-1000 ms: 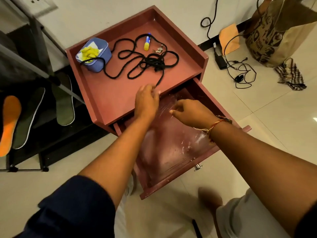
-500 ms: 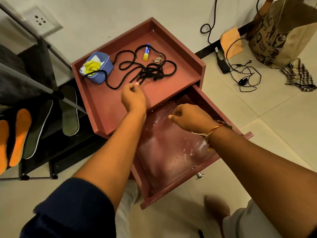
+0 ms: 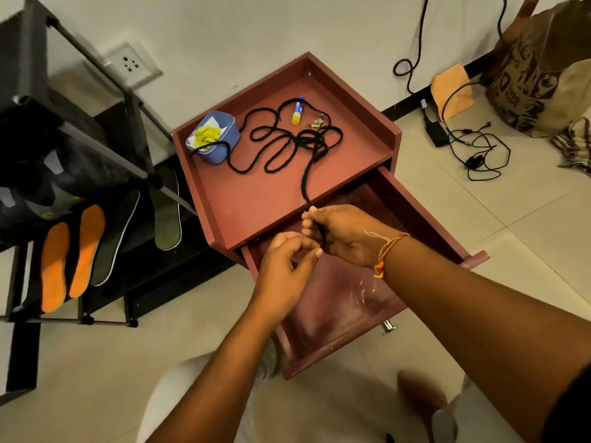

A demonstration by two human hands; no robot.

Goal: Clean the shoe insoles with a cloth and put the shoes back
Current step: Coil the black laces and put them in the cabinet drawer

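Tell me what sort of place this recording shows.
Likely a room in a home: a shoe rack holding insoles, a small red cabinet with its drawer open, and a wall socket above a tiled floor.

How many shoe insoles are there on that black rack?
4, all on the black rack: left orange insole, right orange insole, middle dark insole beside them, and rightmost dark insole. More may hide in the rack's dark shelves.

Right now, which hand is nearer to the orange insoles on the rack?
Left. The left hand is over the drawer, right of the orange insoles; the right hand, gripping the black cord, is farther right.
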